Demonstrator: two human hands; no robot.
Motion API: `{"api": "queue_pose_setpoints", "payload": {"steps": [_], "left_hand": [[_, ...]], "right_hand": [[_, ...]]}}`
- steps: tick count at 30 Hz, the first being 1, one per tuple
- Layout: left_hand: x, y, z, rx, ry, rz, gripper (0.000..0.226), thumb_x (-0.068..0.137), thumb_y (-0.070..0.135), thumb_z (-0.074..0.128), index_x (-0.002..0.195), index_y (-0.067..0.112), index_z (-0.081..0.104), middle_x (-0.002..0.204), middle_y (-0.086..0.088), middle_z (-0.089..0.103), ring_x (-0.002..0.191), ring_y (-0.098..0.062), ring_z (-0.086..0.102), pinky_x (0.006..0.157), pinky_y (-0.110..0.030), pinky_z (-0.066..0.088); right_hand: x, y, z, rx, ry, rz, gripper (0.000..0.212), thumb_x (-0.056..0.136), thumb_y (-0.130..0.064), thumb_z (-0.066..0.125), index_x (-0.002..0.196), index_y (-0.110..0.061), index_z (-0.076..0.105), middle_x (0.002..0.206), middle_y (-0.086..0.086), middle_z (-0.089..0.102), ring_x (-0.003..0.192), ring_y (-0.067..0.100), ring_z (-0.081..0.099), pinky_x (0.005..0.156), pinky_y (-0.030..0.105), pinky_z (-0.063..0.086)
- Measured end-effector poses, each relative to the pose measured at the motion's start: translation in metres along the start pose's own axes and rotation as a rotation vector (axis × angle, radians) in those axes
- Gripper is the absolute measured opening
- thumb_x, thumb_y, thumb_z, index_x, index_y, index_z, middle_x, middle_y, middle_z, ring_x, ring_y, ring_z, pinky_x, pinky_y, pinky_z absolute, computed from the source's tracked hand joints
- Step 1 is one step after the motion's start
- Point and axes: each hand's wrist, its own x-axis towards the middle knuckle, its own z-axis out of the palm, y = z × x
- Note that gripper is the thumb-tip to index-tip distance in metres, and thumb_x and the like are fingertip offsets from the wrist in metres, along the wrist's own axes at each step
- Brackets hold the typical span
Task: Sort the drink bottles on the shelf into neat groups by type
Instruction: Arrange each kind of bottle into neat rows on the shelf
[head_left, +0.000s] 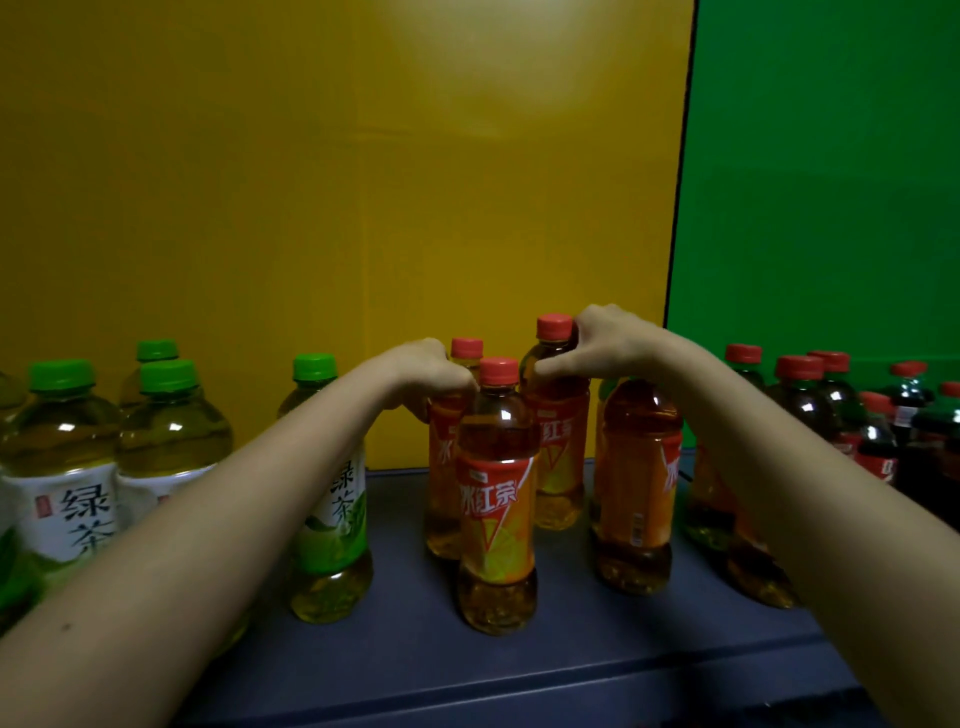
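Both hands are closed on bottles at the back of the red tea cluster. The left hand (436, 374) is curled round the shoulder of the rear-left red tea bottle (440, 457), just under its cap. The right hand (597, 343) pinches the neck of the rear-right red tea bottle (561, 441). Both bottles stand upright on the shelf (415, 660); whether either is lifted clear cannot be told.

The front red tea bottle (496, 493) stands between the two hands and nearer the person, touching or nearly touching both gripped bottles. If either gripped bottle is drawn forward or sideways, this one is likely to be pushed and tipped.

Another red tea bottle (639, 483) stands directly beneath the right forearm, its cap hidden. A drop of that arm could knock it over, and the bottles beside it with it.

A green tea bottle (332, 519) stands under the left forearm and could be swept by a leftward move. The other green tea bottles (62, 441) are grouped further to the left of that hand, and the dark drink bottles (800, 400) to the right of the right hand.

Because both bottles are held high near the neck, a lifted one may swing and strike its neighbours.
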Motion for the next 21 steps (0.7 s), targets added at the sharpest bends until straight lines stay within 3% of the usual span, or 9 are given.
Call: {"api": "queue_pose_setpoints", "payload": {"steps": [3, 12, 17, 21], "left_hand": [[-0.002, -0.001, 0.001, -0.023, -0.007, -0.026, 0.014, 0.084, 0.016, 0.061, 0.090, 0.005, 0.055, 0.074, -0.007, 0.057, 0.065, -0.017, 0.057, 0.059, -0.027, 0.049], [-0.002, -0.009, 0.006, -0.060, -0.013, -0.039, 0.033, 0.084, 0.011, 0.058, 0.115, 0.002, 0.054, 0.075, -0.006, 0.053, 0.061, -0.015, 0.050, 0.060, -0.025, 0.045], [0.000, -0.011, 0.007, -0.069, -0.023, -0.018, 0.019, 0.085, 0.013, 0.059, 0.103, 0.011, 0.053, 0.075, -0.005, 0.051, 0.061, -0.013, 0.048, 0.060, -0.024, 0.044], [0.001, -0.012, 0.007, -0.072, -0.019, -0.016, 0.013, 0.084, 0.013, 0.061, 0.082, 0.019, 0.049, 0.079, -0.007, 0.054, 0.066, -0.015, 0.051, 0.062, -0.025, 0.046]], "right_hand": [[0.000, -0.005, 0.001, -0.101, -0.019, 0.025, 0.042, 0.072, -0.056, 0.065, 0.080, -0.017, 0.055, 0.090, 0.006, 0.061, 0.087, 0.026, 0.060, 0.081, 0.038, 0.049], [0.002, -0.008, 0.003, -0.122, -0.140, 0.040, 0.054, 0.068, -0.052, 0.070, 0.103, -0.012, 0.059, 0.106, 0.009, 0.063, 0.100, 0.026, 0.059, 0.094, 0.046, 0.048], [0.002, -0.008, -0.006, -0.067, -0.276, 0.042, 0.061, 0.065, -0.040, 0.077, 0.114, -0.011, 0.057, 0.110, 0.007, 0.061, 0.107, 0.026, 0.057, 0.095, 0.041, 0.046], [0.006, -0.004, -0.012, -0.115, -0.364, 0.052, 0.061, 0.070, -0.041, 0.074, 0.120, -0.015, 0.050, 0.112, 0.006, 0.056, 0.106, 0.026, 0.053, 0.096, 0.046, 0.045]]}}
